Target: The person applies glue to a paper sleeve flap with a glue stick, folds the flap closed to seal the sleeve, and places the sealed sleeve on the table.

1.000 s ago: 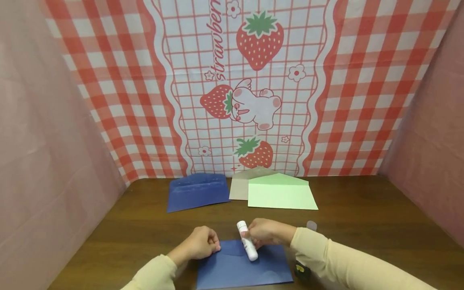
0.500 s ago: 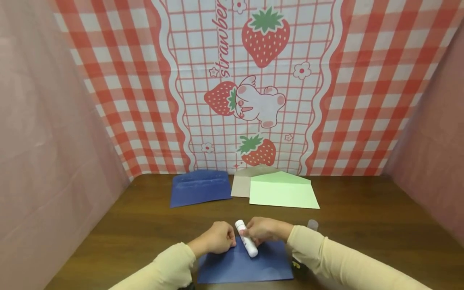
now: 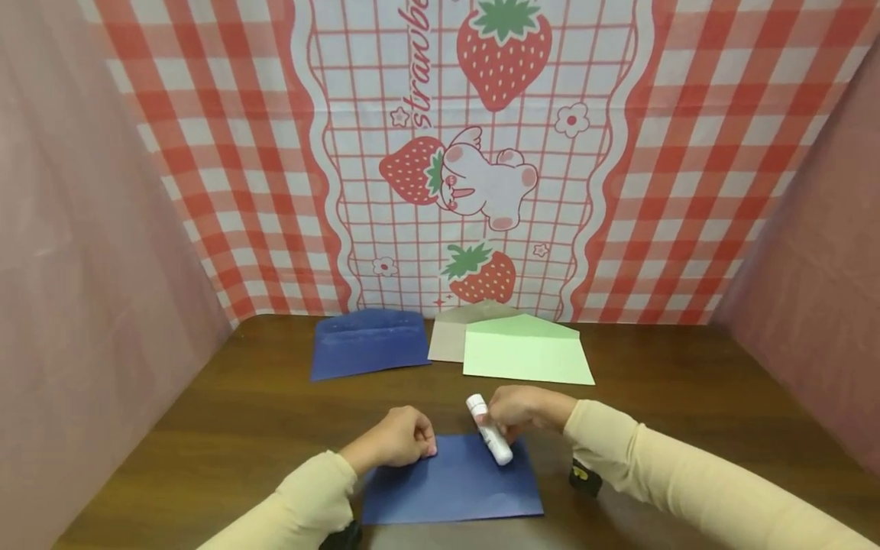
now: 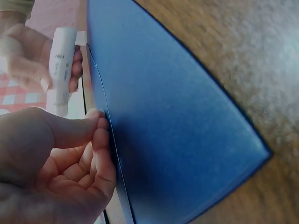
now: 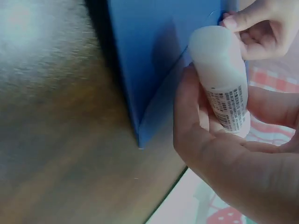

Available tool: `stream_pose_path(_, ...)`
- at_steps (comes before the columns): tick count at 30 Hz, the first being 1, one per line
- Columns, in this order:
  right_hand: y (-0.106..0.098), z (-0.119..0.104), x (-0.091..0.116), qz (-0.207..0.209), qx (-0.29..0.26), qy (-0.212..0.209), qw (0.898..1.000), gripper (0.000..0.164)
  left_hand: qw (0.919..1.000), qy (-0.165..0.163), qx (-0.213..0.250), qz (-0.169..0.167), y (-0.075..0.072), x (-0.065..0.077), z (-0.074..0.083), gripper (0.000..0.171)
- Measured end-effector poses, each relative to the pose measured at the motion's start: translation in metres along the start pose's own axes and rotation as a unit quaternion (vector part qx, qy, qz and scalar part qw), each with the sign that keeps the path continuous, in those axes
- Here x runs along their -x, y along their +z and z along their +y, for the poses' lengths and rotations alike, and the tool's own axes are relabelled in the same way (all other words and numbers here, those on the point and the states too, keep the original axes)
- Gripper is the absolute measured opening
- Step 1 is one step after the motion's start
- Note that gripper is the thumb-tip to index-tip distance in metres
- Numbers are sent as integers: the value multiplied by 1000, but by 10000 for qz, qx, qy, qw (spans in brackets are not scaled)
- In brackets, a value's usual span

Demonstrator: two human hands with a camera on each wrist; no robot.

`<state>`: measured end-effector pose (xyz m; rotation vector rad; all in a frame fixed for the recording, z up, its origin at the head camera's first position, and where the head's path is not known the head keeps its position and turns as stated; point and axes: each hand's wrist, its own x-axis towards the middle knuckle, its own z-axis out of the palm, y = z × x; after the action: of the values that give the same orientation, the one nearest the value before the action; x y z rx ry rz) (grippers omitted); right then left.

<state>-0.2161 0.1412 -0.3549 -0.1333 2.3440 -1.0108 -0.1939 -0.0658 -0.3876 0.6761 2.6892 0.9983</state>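
Observation:
A dark blue envelope [image 3: 454,489] lies on the table near me. At its far edge my left hand [image 3: 402,437] pinches the paper between thumb and curled fingertips, beside the thin flap line seen in the left wrist view. My right hand [image 3: 525,409] grips a white glue stick [image 3: 490,431], tilted over the envelope's far right part. A printed barcode label shows on the glue stick [image 5: 226,100] in the right wrist view. Whether its tip touches the paper I cannot tell.
Further back lie another blue envelope [image 3: 371,347] with whitish smears along its fold, a beige envelope [image 3: 448,340] and a pale green envelope [image 3: 525,359] overlapping it. Behind the wooden table [image 3: 227,412] hangs a checked strawberry cloth [image 3: 571,191].
My left hand has shifted right along the envelope's far edge. The right hand has moved the glue stick towards the envelope's right side. The head view has shifted slightly.

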Motion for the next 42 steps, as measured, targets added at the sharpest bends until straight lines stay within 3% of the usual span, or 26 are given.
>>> stream_pose_path(8, 2, 15, 2, 11, 370, -213, 9991, 22, 9999, -91, -16, -137, -4, 0, 2, 14)
stream_pose_path(14, -2, 20, 1, -115, 119, -319, 9994, 22, 9997, -206, -131, -100, -18, 3, 3, 13)
stream_pose_path(20, -7, 20, -2, -228, -184, -349, 9990, 19, 9992, -314, -230, -43, -32, 17, -13, 13)
stream_pose_path(25, -11, 22, -2, -537, -384, -453, 9968, 22, 9997, -128, -199, 69, -25, 23, -23, 16)
stream_pose_path(31, -8, 26, 8, -811, -788, -714, 9910, 29, 9987, 144, -386, -306, -24, 24, -25, 17)
stream_pose_path(36, -12, 26, 18, -804, -1176, -1080, 9839, 32, 9978, 214, -188, -591, -34, 27, -24, 15)
stream_pose_path(39, -21, 26, 24, -698, -1303, -1216, 9815, 36, 9979, 436, -94, -469, -44, 28, -24, 14)
stream_pose_path(42, -34, 27, 29, -598, -1358, -1289, 9805, 43, 9955, 737, -533, -257, -53, 28, -25, 10)
